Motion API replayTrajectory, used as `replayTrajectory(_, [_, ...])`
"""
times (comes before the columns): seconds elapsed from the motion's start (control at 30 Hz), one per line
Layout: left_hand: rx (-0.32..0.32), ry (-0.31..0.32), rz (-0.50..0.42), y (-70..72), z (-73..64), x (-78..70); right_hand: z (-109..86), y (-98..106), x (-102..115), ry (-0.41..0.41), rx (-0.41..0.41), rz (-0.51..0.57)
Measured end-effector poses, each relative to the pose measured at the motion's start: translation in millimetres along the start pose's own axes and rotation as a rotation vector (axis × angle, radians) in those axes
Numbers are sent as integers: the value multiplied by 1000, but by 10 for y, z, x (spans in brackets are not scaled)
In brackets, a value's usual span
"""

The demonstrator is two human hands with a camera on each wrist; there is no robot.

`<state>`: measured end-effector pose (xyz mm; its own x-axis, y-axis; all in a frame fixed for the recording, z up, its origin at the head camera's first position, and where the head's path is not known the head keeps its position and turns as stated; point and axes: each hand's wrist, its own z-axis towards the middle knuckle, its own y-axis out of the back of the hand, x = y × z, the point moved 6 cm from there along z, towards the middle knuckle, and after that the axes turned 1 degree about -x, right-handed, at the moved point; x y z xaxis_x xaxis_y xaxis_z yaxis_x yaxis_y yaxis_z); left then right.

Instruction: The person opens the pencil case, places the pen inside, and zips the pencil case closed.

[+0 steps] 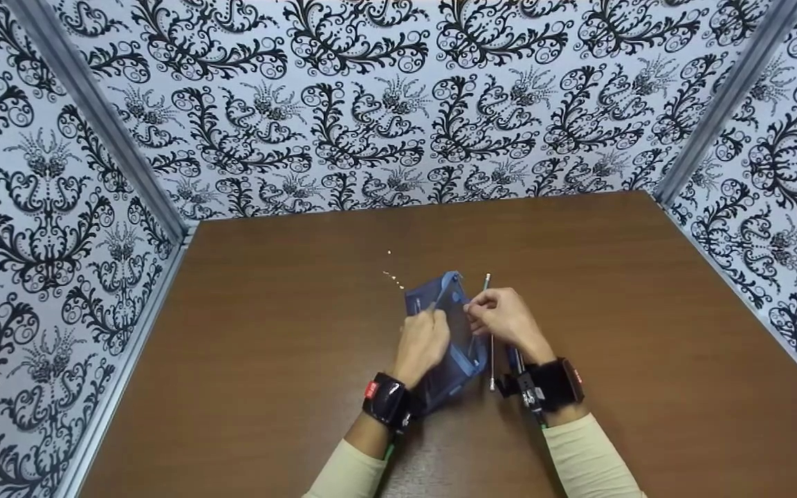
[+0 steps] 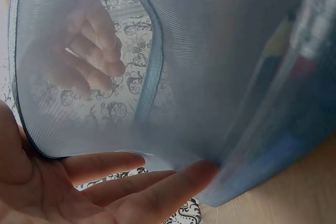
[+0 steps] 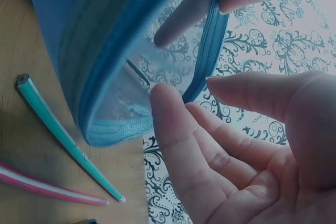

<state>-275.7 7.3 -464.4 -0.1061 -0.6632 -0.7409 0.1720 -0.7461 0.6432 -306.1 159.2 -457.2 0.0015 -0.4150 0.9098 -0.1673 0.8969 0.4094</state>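
A blue mesh zipper pouch (image 1: pixel 450 389) stands tilted above the table with its mouth gaping toward the right. My left hand (image 1: pixel 423 346) grips the pouch by its rim, thumb on one side and fingers on the other. Pencils (image 2: pixel 265 72) show blurred through the mesh in the left wrist view. At the mouth of the pouch is my right hand (image 1: pixel 506 318), its thumb and index finger apart and nothing visible between them. A green pencil (image 3: pixel 65 135) and a pink-and-white pencil (image 3: pixel 52 184) lie beside the pouch, below the right hand.
Small pale specks (image 1: pixel 394 278) are scattered on the brown table (image 1: pixel 267 311) beyond the pouch. Patterned walls (image 1: pixel 371 104) enclose the table at the back and both sides.
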Motion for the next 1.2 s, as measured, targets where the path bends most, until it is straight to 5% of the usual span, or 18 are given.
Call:
replayTrajectory(0.7, [9,24,-25,17,-7,9,-7,198,-14,51,-62,-101])
replayTrajectory(1.2, [24,29,-48,19,-7,14,10,283,-81,-28,-76,-136])
